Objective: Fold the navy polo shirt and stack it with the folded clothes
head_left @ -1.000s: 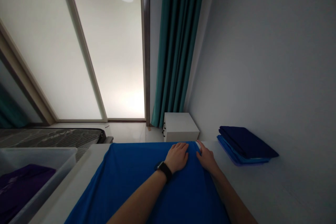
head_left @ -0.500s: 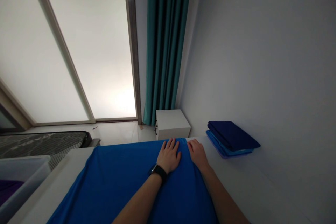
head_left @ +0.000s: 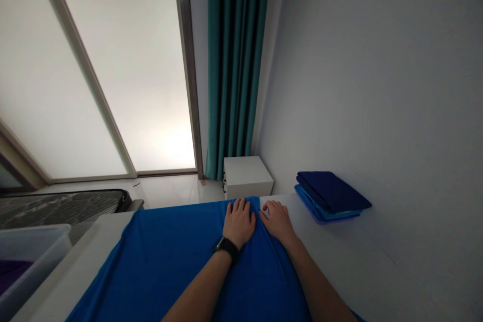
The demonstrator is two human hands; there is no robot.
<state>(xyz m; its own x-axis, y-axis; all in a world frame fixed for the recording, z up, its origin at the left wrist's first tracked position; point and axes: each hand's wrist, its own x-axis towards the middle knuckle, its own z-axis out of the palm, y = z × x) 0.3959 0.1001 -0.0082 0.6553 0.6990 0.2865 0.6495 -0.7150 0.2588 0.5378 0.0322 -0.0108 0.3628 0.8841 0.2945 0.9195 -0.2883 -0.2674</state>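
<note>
A blue cloth [head_left: 162,256] lies spread over the white table [head_left: 320,266], with its far edge along the table's far edge. My left hand [head_left: 239,222], with a black watch on the wrist, rests flat on the cloth near its far right corner, fingers stretched out. Beside it, my right hand [head_left: 278,220] is at the cloth's right edge. Its fingers are bent, with a gap between thumb and forefinger, and the thumb is by the cloth edge. Small creases run from that corner towards me.
A stack of folded blue cloths [head_left: 332,196] sits on the table at right, by the wall. At left stands a translucent bin [head_left: 45,256] with purple cloth inside. Beyond the table are a white cabinet [head_left: 247,173], a green curtain [head_left: 237,70] and a dark mattress [head_left: 86,206].
The cloth's far right corner has shifted left and is more creased. My right hand has moved slightly left, and its thumb and forefinger have parted. My left hand still lies flat.
</note>
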